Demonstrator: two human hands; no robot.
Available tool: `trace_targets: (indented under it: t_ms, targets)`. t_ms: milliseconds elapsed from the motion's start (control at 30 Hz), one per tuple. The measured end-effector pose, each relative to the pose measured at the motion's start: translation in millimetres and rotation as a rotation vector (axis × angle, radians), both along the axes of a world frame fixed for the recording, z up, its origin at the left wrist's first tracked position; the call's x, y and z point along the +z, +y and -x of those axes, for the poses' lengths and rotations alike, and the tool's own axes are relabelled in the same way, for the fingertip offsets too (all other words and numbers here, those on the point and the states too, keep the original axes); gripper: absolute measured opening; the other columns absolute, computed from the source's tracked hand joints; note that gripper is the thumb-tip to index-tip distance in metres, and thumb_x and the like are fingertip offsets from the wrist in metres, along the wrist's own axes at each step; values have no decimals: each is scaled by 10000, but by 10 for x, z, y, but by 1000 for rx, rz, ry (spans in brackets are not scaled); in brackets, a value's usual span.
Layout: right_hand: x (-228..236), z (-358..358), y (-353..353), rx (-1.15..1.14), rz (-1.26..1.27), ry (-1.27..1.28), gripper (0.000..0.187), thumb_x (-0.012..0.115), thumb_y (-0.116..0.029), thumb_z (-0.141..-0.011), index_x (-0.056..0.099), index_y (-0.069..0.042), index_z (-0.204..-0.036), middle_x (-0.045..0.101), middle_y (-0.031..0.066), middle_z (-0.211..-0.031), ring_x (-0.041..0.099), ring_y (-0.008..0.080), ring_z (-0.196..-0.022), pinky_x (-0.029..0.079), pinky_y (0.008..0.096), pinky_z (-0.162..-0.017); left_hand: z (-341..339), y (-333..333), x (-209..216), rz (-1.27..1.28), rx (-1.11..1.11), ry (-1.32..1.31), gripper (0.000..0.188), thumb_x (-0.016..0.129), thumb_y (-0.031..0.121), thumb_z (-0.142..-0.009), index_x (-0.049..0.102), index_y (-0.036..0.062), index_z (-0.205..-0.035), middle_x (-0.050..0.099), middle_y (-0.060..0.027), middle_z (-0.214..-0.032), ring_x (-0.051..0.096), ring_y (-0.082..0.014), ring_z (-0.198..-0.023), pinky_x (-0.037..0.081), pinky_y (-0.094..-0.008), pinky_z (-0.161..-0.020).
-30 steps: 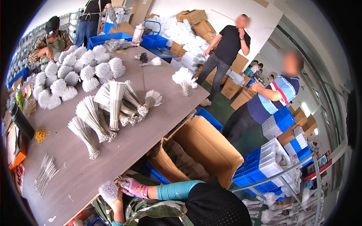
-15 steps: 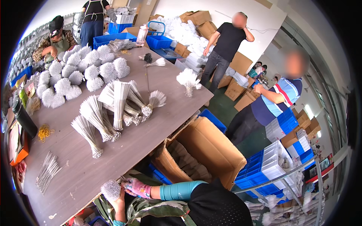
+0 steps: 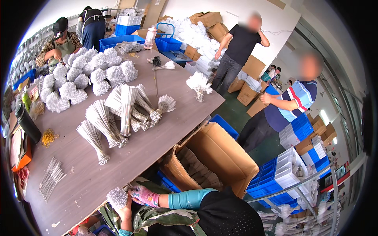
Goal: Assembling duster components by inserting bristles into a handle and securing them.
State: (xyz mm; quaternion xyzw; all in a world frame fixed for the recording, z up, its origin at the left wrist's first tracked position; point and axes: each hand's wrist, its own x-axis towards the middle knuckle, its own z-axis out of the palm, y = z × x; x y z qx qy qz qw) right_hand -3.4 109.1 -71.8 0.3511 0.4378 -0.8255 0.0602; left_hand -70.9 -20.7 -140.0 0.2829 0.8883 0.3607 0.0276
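Near the front edge of the table, my left hand is closed around a bundle of thin white sticks. Their packed round end faces up. My right hand, in a pink flowered glove with a teal sleeve behind it, is closed right beside that bundle. A thin item shows by its fingertips, too small to name. On the table ahead lie several tied bundles of white strands, fanned at one end. A few loose grey-white sticks lie at the left.
An open cardboard box with bundles inside stands right of the table. Many round bundles are heaped at the far left. A dark bottle and yellow rubber bands sit at the left edge. Two people stand beyond the table's right side.
The view has shifted slightly. My hands keep nearly the same place and hold. At the far left, a person in an apron has bent forward.
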Motion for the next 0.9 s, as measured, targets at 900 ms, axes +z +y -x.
trace_targets:
  t_ms: [900]
  targets:
    - [15, -54, -81, 69, -38, 122, 177, 564, -244, -939, 590, -116, -1058, 504, -42, -642, 431, 43, -512, 343, 189, -440, 93, -151, -439, -237, -21, -191, 563, 660, 322, -779, 531, 51, -1256, 512, -177, -1288, 376, -384, -1264, 178, -472, -1119]
